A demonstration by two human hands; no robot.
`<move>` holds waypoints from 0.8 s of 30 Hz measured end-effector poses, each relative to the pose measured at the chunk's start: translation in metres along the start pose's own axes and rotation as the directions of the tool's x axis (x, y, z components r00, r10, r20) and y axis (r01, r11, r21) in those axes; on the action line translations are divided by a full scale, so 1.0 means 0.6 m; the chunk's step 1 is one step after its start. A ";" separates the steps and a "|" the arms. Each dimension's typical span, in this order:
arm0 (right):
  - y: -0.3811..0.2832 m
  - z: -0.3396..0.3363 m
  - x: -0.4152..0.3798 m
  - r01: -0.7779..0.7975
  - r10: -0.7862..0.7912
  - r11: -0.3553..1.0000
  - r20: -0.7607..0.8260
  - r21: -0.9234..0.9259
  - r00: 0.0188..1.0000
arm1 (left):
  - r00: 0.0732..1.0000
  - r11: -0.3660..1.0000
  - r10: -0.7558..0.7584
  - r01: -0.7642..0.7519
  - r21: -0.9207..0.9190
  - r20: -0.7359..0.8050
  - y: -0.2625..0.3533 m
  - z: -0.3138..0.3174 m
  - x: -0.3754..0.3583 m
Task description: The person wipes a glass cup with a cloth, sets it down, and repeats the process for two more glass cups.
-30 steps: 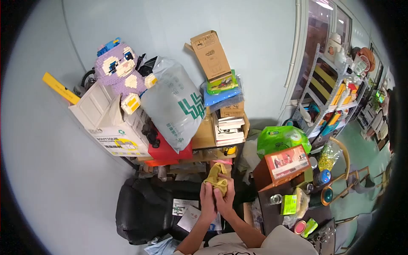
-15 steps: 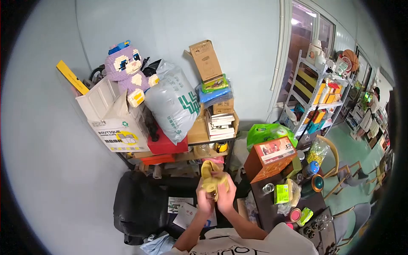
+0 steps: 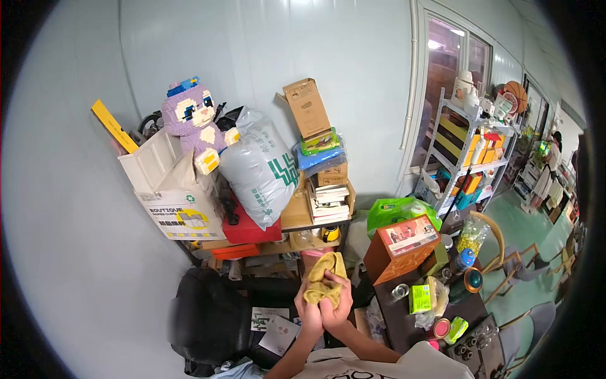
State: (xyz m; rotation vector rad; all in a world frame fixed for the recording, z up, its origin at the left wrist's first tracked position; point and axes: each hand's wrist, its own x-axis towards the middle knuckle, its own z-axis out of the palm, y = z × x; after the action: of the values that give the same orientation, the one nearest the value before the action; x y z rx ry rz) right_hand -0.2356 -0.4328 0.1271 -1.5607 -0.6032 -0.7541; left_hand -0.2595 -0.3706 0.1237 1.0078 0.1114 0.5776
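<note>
A crumpled yellow cloth (image 3: 324, 279) is bunched up between both of my hands, held out in front of my chest. My left hand (image 3: 308, 312) grips its lower left side. My right hand (image 3: 337, 305) wraps over its lower right side, fingers curled into the fabric. The two hands press together at the palms. The upper part of the cloth sticks up above my fingers.
A black bag (image 3: 211, 312) lies below left with papers (image 3: 278, 331) on it. A cluttered shelf holds a white box (image 3: 173, 199), a purple brick toy (image 3: 192, 120), a grey sack (image 3: 260, 167) and books (image 3: 329, 199). A dark table (image 3: 416, 312) with an orange box (image 3: 401, 246) stands on the right.
Both hands stayed closed on the yellow cloth and kneaded it, so its bunched shape changed. The camera view tilted and shifted slightly, so the shelf sits lower in view.
</note>
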 end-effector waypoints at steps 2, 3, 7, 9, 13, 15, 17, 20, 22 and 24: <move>-0.017 0.002 0.017 0.075 -0.072 0.997 0.082 -0.024 0.994 | 0.997 0.991 -0.060 0.054 -0.118 -0.048 -0.003 -0.004 0.006; -0.015 0.006 0.020 0.084 -0.083 0.996 0.089 -0.014 0.993 | 0.997 0.977 -0.018 0.001 -0.213 -0.078 -0.005 -0.007 0.016; -0.007 0.011 0.021 0.232 -0.266 0.951 0.158 0.205 0.951 | 0.995 0.951 -0.025 -0.007 -0.309 -0.101 0.006 -0.024 0.026; -0.016 0.006 0.023 0.370 -0.417 0.901 0.218 0.227 0.882 | 0.994 0.945 -0.075 0.043 -0.324 -0.085 0.015 -0.026 0.026; -0.030 0.030 0.023 -0.090 0.035 0.959 0.203 0.268 0.979 | 0.983 0.927 -0.175 0.148 -0.346 -0.050 0.037 -0.033 0.023; -0.046 0.037 0.015 -0.268 0.202 0.894 0.212 0.359 0.956 | 0.977 0.918 -0.207 0.180 -0.353 -0.041 0.045 -0.037 0.018; -0.063 0.046 0.004 -0.564 0.505 0.642 0.267 0.519 0.821 | 0.998 0.983 0.043 -0.051 -0.178 -0.053 0.055 -0.044 0.014; -0.065 0.044 -0.002 -0.688 0.646 0.345 0.370 0.639 0.668 | 0.955 0.941 0.297 -0.295 0.168 0.015 0.054 -0.064 0.028; -0.067 0.042 0.002 -0.716 0.652 0.286 0.418 0.637 0.632 | 0.920 0.826 0.386 -0.379 0.417 0.070 0.060 -0.065 0.030; -0.068 0.044 0.004 -0.427 0.360 0.818 0.236 0.385 0.903 | 0.969 0.938 0.245 -0.238 0.252 0.001 0.070 -0.053 0.019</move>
State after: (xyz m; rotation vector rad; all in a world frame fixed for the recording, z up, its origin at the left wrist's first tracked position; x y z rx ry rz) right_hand -0.2615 -0.4014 0.1541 -1.2732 -0.4904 -0.1639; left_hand -0.2783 -0.3236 0.1430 1.2700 0.0893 0.8184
